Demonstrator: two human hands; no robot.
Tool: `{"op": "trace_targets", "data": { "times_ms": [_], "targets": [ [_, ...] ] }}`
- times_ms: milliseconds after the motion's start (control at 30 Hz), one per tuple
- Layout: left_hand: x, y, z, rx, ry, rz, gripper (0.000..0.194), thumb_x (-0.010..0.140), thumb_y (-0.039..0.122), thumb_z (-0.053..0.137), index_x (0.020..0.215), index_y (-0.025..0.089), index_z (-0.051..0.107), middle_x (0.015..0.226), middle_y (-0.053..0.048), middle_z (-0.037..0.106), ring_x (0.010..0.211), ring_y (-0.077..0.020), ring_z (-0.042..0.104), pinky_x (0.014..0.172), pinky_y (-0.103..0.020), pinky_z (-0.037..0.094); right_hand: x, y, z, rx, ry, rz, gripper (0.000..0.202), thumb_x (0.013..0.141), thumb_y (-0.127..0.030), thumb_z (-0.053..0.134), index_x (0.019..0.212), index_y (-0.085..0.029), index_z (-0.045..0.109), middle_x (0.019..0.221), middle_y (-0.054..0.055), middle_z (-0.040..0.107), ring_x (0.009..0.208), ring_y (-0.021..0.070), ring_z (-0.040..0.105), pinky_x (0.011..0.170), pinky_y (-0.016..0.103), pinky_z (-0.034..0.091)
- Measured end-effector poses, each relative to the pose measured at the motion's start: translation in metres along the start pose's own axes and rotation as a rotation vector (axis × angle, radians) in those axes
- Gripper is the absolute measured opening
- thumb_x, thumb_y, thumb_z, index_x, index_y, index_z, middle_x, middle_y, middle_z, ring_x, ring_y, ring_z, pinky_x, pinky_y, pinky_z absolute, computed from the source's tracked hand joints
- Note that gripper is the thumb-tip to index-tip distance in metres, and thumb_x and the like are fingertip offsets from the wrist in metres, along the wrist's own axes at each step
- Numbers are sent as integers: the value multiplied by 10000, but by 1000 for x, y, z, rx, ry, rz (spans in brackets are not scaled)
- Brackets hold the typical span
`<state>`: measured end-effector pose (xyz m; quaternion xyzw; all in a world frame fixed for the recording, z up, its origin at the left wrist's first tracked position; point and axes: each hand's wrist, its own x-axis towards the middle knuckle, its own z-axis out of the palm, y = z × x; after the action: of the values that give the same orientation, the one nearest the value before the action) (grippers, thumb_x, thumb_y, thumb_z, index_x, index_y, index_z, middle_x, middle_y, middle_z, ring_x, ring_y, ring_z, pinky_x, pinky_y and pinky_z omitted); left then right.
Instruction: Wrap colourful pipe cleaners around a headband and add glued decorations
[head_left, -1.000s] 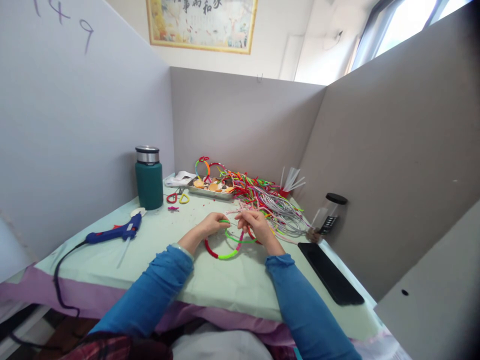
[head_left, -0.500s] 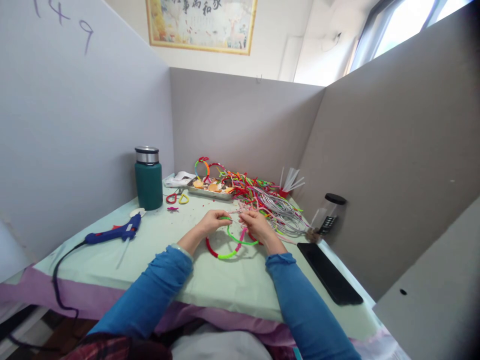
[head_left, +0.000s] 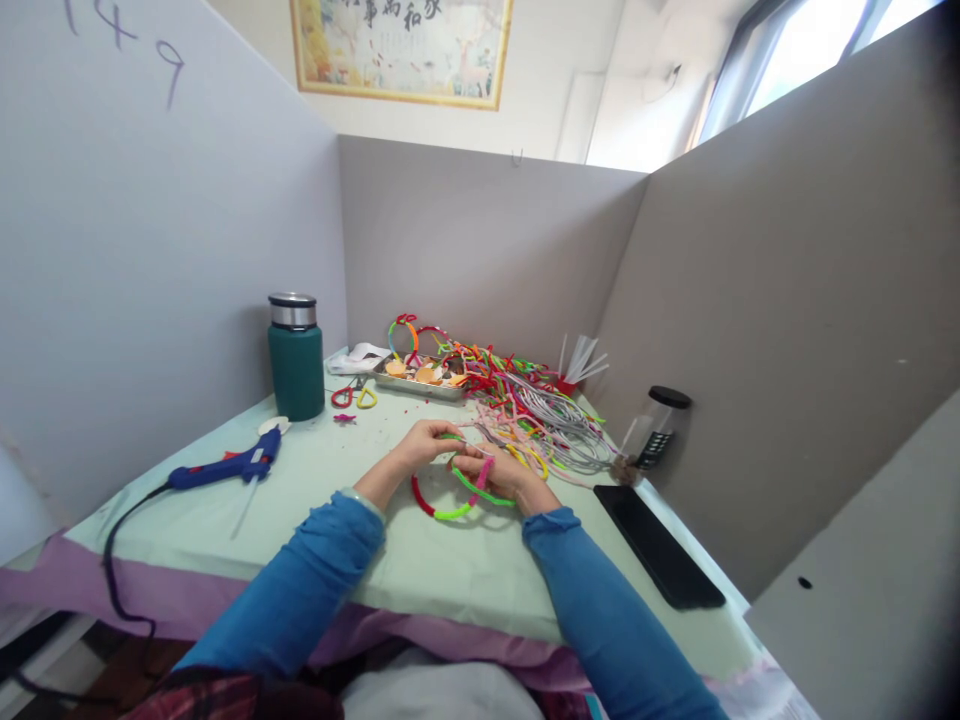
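Note:
Near the middle of the table, my left hand (head_left: 427,445) pinches a green fuzzy stem whose end shows at the fingertips. My right hand (head_left: 495,472) is beside it, fingers closed around something I cannot make out at the fingertips, palm turned more upward. A bright green curved length (head_left: 484,488) hangs below the right fingers. Under both hands lies a ring (head_left: 455,514) wrapped in red, yellow-green and pink; its far side is hidden by the hands. A thin pale strand runs between the two hands.
A blue glue gun (head_left: 225,468) and green bottle (head_left: 295,360) stand left. Behind are scissors (head_left: 366,398), a metal tray (head_left: 420,388) and a pile of colourful stems (head_left: 517,385). A black phone-like slab (head_left: 660,548) and clear jar (head_left: 652,430) are at right.
My right hand has moved down and slightly left and turned over, uncovering yellow loops behind it. The green length has shifted a little lower. My left hand has hardly moved.

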<state>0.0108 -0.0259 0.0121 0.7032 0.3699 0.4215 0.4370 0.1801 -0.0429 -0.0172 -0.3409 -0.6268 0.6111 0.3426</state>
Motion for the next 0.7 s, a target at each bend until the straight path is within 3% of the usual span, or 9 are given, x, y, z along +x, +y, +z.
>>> {"op": "trace_targets", "data": {
  "times_ms": [300,467,700],
  "targets": [
    [-2,4,0,-5,-41,-29,292,625,342,699,780,94,701,599,-7,605,518,-86,443,492,-212,304,-1,-7,4,-78,100,-109,277,699,-420,680,690,-159,588,498,-54,476,398,43,336,379,182,208],
    [-3,0,-1,6,-114,-31,395,679,394,656,922,86,703,598,-2,582,443,-47,306,441,-214,208,2,-9,2,-30,248,-183,322,686,-449,678,786,-151,606,581,-4,595,419,65,425,402,189,282],
    [-5,3,0,-32,-135,-59,474,716,507,592,887,74,676,544,9,528,406,-39,254,417,-217,171,4,-11,-2,11,266,-251,323,702,-388,677,933,-164,656,736,15,633,551,88,519,496,200,383]
  ]
}}
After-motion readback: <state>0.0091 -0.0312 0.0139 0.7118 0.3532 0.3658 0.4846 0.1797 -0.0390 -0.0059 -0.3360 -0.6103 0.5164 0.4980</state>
